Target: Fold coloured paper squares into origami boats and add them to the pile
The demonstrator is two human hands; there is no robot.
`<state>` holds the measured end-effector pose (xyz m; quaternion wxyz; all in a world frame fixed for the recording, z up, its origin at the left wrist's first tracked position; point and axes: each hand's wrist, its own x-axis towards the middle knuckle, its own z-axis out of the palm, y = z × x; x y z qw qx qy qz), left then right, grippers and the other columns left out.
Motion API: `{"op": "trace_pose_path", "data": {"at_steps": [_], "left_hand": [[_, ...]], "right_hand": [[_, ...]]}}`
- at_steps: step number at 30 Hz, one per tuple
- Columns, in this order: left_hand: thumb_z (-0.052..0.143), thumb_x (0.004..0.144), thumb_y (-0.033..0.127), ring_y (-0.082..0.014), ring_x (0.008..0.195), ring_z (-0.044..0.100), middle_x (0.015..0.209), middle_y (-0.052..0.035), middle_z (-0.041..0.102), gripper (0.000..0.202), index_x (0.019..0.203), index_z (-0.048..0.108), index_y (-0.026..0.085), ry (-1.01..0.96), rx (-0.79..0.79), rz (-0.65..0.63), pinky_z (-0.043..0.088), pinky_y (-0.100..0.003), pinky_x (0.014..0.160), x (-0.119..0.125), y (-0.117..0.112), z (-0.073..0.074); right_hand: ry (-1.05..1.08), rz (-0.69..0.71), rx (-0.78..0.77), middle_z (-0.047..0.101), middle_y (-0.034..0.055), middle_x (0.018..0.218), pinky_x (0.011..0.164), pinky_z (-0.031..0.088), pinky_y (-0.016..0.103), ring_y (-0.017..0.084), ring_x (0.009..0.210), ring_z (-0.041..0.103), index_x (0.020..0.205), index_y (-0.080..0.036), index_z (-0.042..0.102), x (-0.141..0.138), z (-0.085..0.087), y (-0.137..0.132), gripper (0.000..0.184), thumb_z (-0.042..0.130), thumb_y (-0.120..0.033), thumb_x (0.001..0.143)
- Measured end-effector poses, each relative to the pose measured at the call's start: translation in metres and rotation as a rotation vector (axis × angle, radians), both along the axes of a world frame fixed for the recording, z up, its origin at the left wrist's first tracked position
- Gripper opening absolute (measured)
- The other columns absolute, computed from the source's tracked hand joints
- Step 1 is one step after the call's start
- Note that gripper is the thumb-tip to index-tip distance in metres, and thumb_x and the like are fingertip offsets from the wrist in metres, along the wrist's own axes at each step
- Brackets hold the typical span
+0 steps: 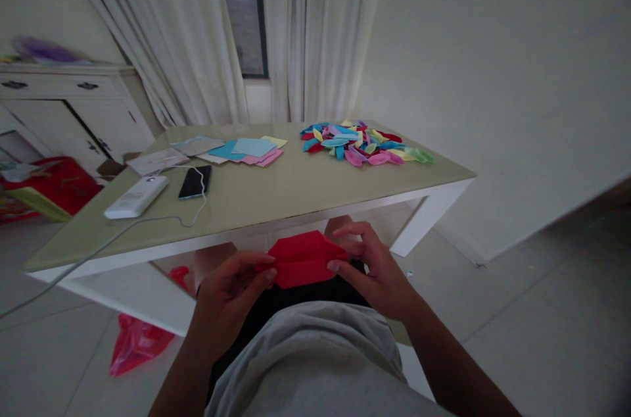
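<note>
A folded piece of red paper (304,259) is held over my lap, just below the front edge of the low table (256,206). My left hand (231,289) pinches its left end with fingers closed. My right hand (372,266) grips the right end, thumb on the near side and fingers curled behind. On the table's far right lies a heap of several folded paper pieces (362,142) in pink, blue, yellow, red and green. Flat coloured paper sheets (249,150) lie at the far middle.
A black phone (195,181) and a white power bank (137,196) with a cable lie on the table's left. A red plastic bag (135,341) is on the floor underneath. A white cabinet (69,111) stands at the left, curtains behind.
</note>
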<state>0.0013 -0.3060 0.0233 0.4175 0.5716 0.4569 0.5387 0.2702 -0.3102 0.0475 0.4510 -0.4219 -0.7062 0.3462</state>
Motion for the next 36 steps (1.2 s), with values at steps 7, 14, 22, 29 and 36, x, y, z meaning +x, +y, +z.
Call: {"op": "trace_pose_path", "data": {"at_steps": [7,14,22,29,36], "left_hand": [[0.090,0.083,0.045,-0.0181,0.078,0.077,0.089,-0.0028,0.078,0.029,0.096,0.078,0.022,-0.003,0.006,0.025,0.066,-0.026,0.075,0.000,-0.001,0.001],[0.086,0.087,0.045,-0.0179,0.075,0.076,0.084,-0.0033,0.079,0.025,0.095,0.082,0.022,0.015,0.023,0.067,0.064,-0.024,0.069,0.001,-0.002,0.002],[0.093,0.079,0.042,-0.0205,0.081,0.078,0.092,-0.0050,0.083,0.026,0.093,0.085,0.022,-0.021,0.028,0.145,0.066,-0.027,0.073,-0.001,-0.001,-0.003],[0.096,0.075,0.043,-0.0208,0.081,0.079,0.091,-0.0048,0.083,0.029,0.092,0.085,0.022,-0.085,0.001,0.148,0.067,-0.027,0.072,0.002,-0.002,-0.002],[0.094,0.076,0.036,-0.0205,0.078,0.079,0.086,-0.0035,0.083,0.020,0.089,0.085,0.024,-0.027,0.050,0.172,0.067,-0.028,0.072,0.001,-0.001,-0.005]], "right_hand": [[-0.169,0.034,0.203,0.082,0.0016,0.099,0.081,0.055,0.028,0.016,0.087,0.075,0.110,-0.025,0.076,0.005,0.006,0.005,0.007,0.071,-0.027,0.105],[-0.119,0.041,0.142,0.074,-0.0001,0.089,0.073,0.051,0.026,0.015,0.080,0.070,0.105,-0.024,0.067,0.005,0.005,0.002,0.005,0.066,-0.027,0.107],[-0.074,0.030,0.012,0.075,-0.0009,0.083,0.066,0.048,0.025,0.015,0.074,0.071,0.106,-0.024,0.062,0.004,0.004,0.002,0.006,0.064,-0.029,0.107],[-0.094,0.009,0.086,0.078,0.0004,0.088,0.070,0.051,0.025,0.015,0.079,0.073,0.105,-0.024,0.071,0.008,0.003,0.005,0.006,0.068,-0.029,0.105],[0.001,-0.006,0.146,0.078,-0.0001,0.082,0.071,0.055,0.026,0.014,0.074,0.074,0.095,-0.024,0.079,0.010,-0.001,0.011,0.007,0.078,-0.030,0.100]]}}
